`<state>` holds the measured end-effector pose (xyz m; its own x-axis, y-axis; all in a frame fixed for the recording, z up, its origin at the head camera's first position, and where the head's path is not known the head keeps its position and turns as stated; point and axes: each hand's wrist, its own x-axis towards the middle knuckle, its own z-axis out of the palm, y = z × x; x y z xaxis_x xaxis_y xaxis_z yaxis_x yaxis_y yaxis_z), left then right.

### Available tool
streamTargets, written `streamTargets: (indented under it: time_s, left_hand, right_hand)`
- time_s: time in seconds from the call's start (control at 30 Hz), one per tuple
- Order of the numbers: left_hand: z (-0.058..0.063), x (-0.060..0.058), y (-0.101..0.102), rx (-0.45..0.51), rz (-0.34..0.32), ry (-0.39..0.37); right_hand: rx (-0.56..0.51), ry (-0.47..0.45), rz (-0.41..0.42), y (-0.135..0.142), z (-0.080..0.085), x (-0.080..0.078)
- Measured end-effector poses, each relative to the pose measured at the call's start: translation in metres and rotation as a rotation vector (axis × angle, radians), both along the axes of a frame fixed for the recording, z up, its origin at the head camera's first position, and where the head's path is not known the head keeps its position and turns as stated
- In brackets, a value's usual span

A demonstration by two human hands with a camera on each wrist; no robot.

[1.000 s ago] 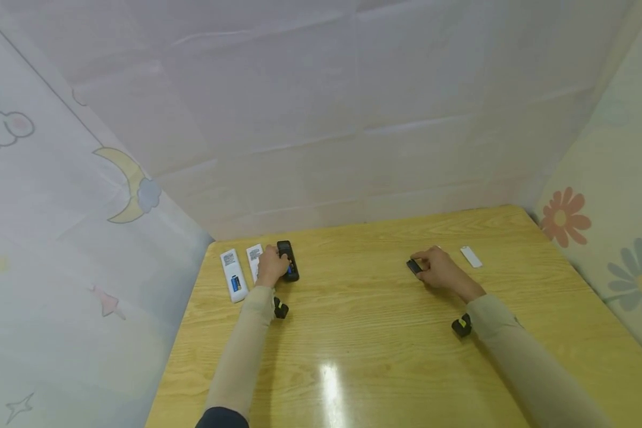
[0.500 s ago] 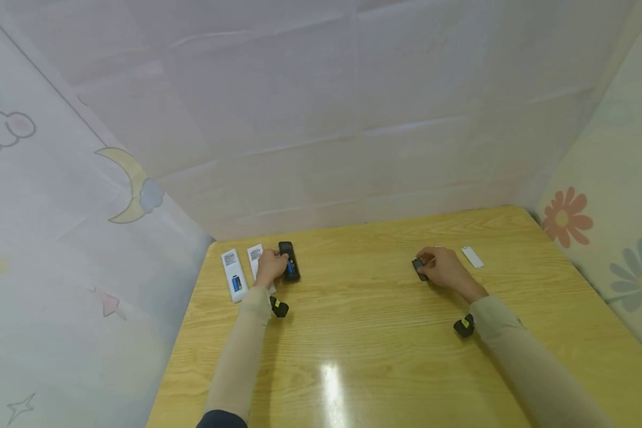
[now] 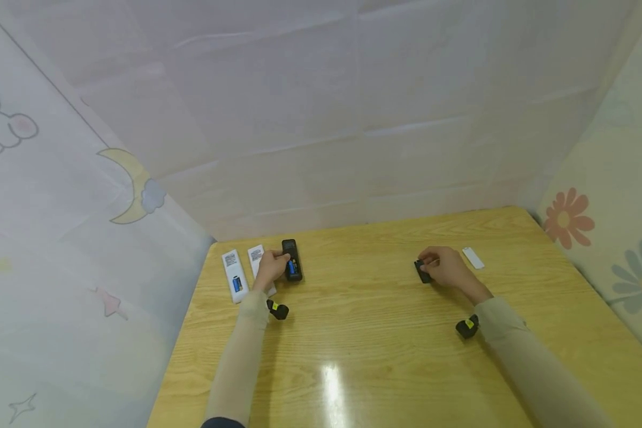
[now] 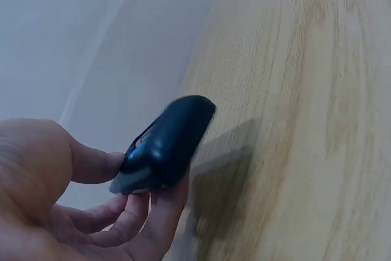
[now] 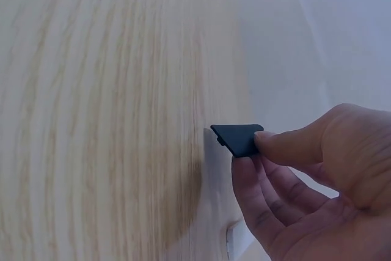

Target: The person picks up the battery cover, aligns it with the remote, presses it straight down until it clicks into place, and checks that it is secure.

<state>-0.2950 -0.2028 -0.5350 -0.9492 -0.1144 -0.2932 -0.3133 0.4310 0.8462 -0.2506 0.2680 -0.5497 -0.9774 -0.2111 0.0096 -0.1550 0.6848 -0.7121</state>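
My left hand [image 3: 271, 268] grips a black remote control [image 3: 289, 245] by its side, thumb on one edge and fingers beneath. Its back faces up with the battery bay uncovered, and blue batteries [image 3: 292, 267] show inside. In the left wrist view the black remote [image 4: 177, 132] is tilted above the table, its shadow on the wood. On the right, my right hand [image 3: 448, 268] pinches a small black battery cover [image 3: 422, 273] between thumb and fingers. The right wrist view shows that cover [image 5: 235, 138] held over the table, a small tab on its edge.
Left of my left hand lie two white remotes; the outer white remote [image 3: 232, 268] has an uncovered bay with blue batteries, while the inner white remote [image 3: 255, 254] is partly hidden by the hand. A white battery cover [image 3: 473, 258] lies beyond my right hand. Wall sheets border the wooden table [image 3: 353, 333].
The black remote in my left hand has shifted slightly right, showing more of its batteries. My right hand has moved a little right and turned the black cover.
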Motion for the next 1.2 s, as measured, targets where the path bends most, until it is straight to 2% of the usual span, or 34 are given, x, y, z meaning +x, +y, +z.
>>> streamTargets:
  time_s: [0.3, 0.5, 1.0, 1.2]
  left_hand:
    - [-0.006, 0.004, 0.002, 0.047, 0.015, 0.036]
    - [-0.007, 0.007, 0.005, 0.121, 0.016, 0.028]
    - [-0.012, 0.01, 0.006, 0.188, 0.013, 0.076]
    - [-0.007, 0.014, 0.007, 0.235, 0.003, 0.037]
  right_hand:
    - [-0.045, 0.032, -0.027, 0.0, -0.001, 0.001]
    - [-0.069, 0.067, -0.034, -0.001, 0.001, 0.001]
    - [-0.175, 0.04, -0.031, -0.006, 0.024, 0.001]
    - [-0.189, 0.041, -0.026, -0.011, 0.029, 0.001]
